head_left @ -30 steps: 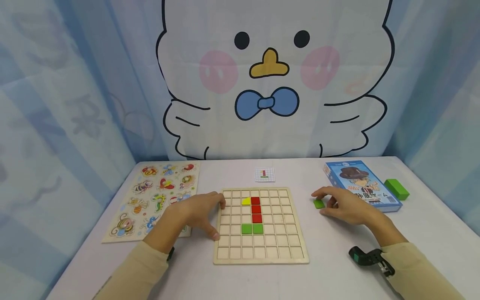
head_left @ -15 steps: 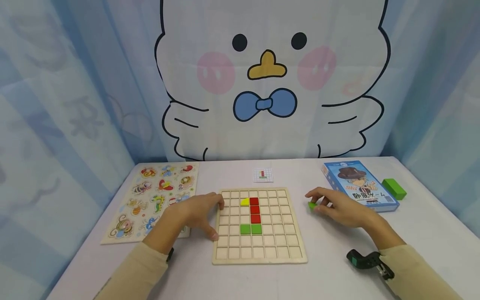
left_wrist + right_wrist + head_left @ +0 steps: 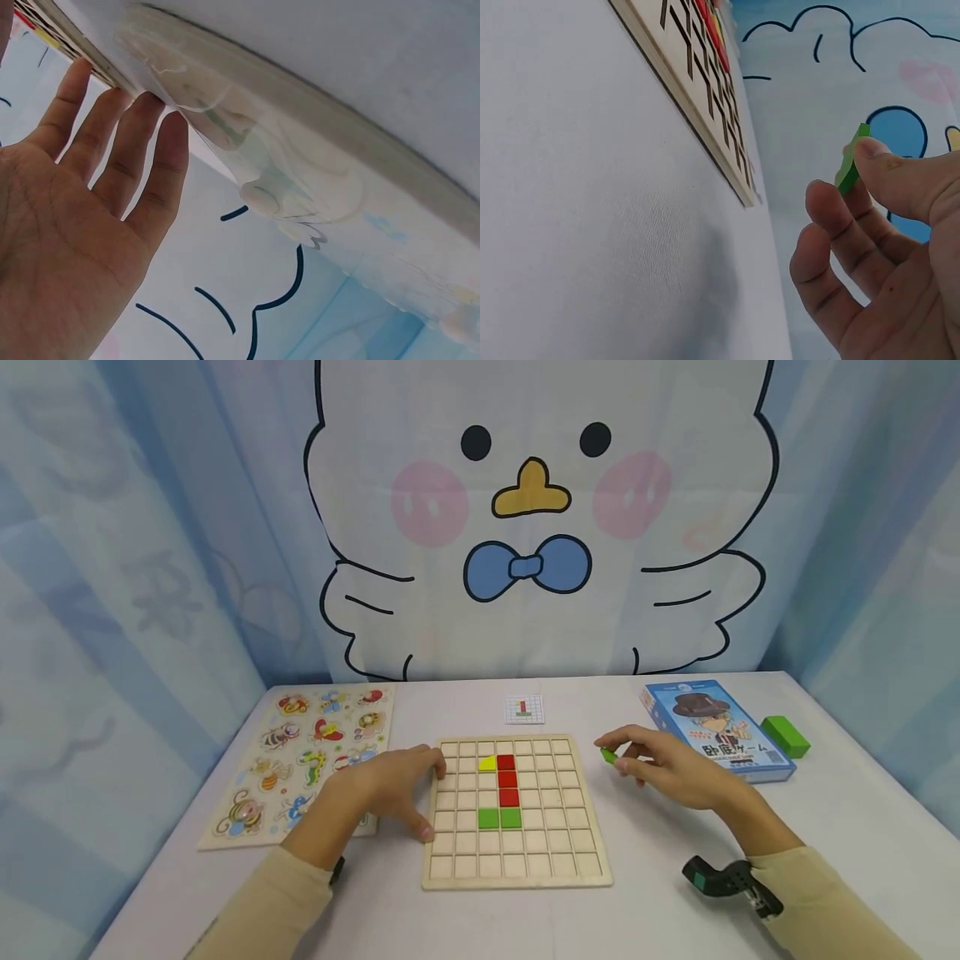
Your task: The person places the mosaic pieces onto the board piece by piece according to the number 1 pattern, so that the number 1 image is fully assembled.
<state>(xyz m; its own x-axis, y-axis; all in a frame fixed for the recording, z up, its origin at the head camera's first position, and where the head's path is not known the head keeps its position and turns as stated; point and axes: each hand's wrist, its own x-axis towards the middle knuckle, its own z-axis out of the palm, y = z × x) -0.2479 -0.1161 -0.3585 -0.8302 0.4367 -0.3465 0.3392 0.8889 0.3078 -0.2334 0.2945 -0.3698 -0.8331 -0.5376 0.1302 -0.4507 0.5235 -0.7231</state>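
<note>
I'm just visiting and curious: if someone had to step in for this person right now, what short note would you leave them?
Right hand: pinches a green tile in its fingers, lifted off the table, right of the wooden grid board.
Left hand: open, fingers against the board's left edge.
Done: on the board, one yellow tile, three red tiles in a column, two green tiles in the row beneath.
Left: the held tile is not yet on the board; the pattern card lies behind it.

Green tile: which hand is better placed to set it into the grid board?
Right. The right hand already pinches the green tile beside the grid board; the left hand rests flat on its left edge.
</note>
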